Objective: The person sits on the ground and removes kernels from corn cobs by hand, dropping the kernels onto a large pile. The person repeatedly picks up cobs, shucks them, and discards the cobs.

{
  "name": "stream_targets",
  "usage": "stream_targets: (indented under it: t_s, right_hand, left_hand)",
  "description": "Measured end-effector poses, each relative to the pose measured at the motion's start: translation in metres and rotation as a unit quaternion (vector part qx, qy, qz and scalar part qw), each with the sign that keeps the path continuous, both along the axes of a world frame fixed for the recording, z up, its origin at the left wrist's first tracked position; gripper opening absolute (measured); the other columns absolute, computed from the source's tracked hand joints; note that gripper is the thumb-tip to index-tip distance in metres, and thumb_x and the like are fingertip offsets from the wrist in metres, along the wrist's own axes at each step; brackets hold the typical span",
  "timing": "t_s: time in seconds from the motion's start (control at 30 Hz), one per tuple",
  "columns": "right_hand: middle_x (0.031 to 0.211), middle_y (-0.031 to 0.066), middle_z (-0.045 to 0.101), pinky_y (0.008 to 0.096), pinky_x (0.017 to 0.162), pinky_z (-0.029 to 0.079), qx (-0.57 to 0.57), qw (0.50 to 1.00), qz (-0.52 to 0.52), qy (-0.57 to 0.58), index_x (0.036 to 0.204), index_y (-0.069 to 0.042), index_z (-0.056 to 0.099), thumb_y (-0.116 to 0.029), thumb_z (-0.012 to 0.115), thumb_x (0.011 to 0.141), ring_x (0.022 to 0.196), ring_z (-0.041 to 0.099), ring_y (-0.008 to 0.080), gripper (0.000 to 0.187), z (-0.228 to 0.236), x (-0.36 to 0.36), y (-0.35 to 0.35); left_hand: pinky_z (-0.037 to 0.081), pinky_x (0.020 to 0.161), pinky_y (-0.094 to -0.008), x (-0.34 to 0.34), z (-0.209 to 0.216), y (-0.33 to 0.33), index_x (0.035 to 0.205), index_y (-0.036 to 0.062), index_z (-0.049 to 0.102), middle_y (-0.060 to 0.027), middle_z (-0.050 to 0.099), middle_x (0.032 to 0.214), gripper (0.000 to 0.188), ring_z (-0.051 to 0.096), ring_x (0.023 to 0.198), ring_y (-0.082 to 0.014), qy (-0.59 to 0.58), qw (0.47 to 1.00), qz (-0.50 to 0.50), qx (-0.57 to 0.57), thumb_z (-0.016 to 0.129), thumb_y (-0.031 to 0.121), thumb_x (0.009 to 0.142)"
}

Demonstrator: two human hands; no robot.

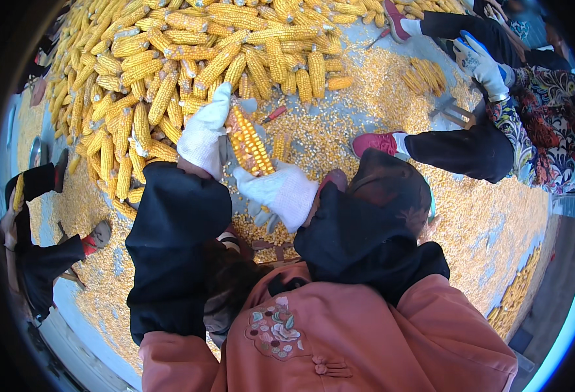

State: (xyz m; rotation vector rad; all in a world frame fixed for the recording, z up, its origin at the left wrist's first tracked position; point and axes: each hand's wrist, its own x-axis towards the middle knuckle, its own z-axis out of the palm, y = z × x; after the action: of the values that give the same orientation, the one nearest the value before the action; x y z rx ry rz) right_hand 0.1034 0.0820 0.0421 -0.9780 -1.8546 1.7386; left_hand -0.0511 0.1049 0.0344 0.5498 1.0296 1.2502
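Observation:
A yellow corn cob (248, 142) is held up between my two gloved hands, tilted, with a bare reddish strip along one side where kernels are gone. My left hand (204, 134), in a white glove, is closed around its upper left side. My right hand (276, 193), in another white glove, grips the lower end. Just beyond the cob, a tool with a red handle (274, 114) lies on the kernel-strewn floor. Behind the cob, another cob (280, 146) stands partly hidden near my right glove.
A large heap of unshelled corn cobs (170, 59) rises in front. Loose kernels (470, 215) cover the floor around me. At right, a person with a gloved hand (482, 65) sits by a small pile of cobs (425, 76). Another person's shoe (97, 236) is at left.

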Motion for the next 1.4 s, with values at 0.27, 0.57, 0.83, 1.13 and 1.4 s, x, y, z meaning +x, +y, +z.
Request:
stream_targets:
  t_s: [0.27, 0.57, 0.83, 1.13, 1.4]
  right_hand:
    - [0.072, 0.0006, 0.058, 0.0234, 0.05, 0.046, 0.059, 0.997, 0.03, -0.032, 0.097, -0.01, 0.057, -0.009, 0.054, 0.08, 0.059, 0.058, 0.0116, 0.017, 0.003, 0.01, -0.003]
    - [0.065, 0.0019, 0.057, 0.0231, 0.048, 0.045, 0.067, 0.989, -0.05, 0.125, 0.09, -0.005, 0.058, -0.015, 0.059, 0.079, 0.054, 0.056, 0.0099, 0.015, -0.015, 0.009, -0.009]
    - [0.058, 0.004, 0.055, 0.0243, 0.039, 0.043, -0.292, 0.95, -0.11, -0.006, 0.085, -0.003, 0.055, -0.028, 0.065, 0.075, 0.046, 0.055, 0.0123, 0.028, 0.041, -0.001, -0.003]
    - [0.06, 0.006, 0.057, 0.0255, 0.037, 0.043, -0.301, 0.948, -0.1, 0.004, 0.088, -0.003, 0.055, -0.026, 0.066, 0.074, 0.046, 0.055, 0.0141, 0.029, 0.033, 0.002, -0.004]
    - [0.065, 0.0029, 0.058, 0.0229, 0.048, 0.043, -0.312, 0.942, -0.095, 0.08, 0.093, -0.002, 0.057, -0.02, 0.065, 0.076, 0.053, 0.056, 0.0094, 0.026, 0.023, 0.008, -0.009]
  left_hand:
    - [0.043, 0.071, -0.0239, 0.005, 0.015, -0.007, 0.101, -0.0027, 0.059, -0.0039, 0.06, 0.09, 0.028, 0.053, 0.079, -0.0089, 0.124, 0.984, -0.129, -0.025, 0.057, 0.018, 0.082]
    - [0.044, 0.068, -0.0254, 0.002, 0.02, -0.01, 0.106, -0.0028, 0.055, -0.008, 0.061, 0.087, 0.036, 0.055, 0.076, -0.0124, 0.115, 0.98, -0.163, -0.002, 0.057, 0.023, 0.08]
    - [0.048, 0.074, -0.0352, 0.001, 0.022, -0.016, 0.114, -0.0068, 0.046, -0.0148, 0.059, 0.092, 0.052, 0.059, 0.081, -0.0219, -0.098, 0.984, -0.147, 0.013, 0.06, 0.028, 0.078]
    - [0.047, 0.076, -0.0342, 0.004, 0.029, -0.015, 0.114, -0.0072, 0.045, -0.0159, 0.06, 0.089, 0.072, 0.059, 0.081, -0.0221, 0.015, 0.983, -0.183, 0.002, 0.069, 0.042, 0.067]
    - [0.044, 0.08, -0.0338, 0.011, 0.034, -0.019, 0.114, -0.004, 0.047, -0.0155, 0.058, 0.096, 0.063, 0.057, 0.088, -0.022, 0.036, 0.983, -0.177, 0.014, 0.07, 0.033, 0.068]
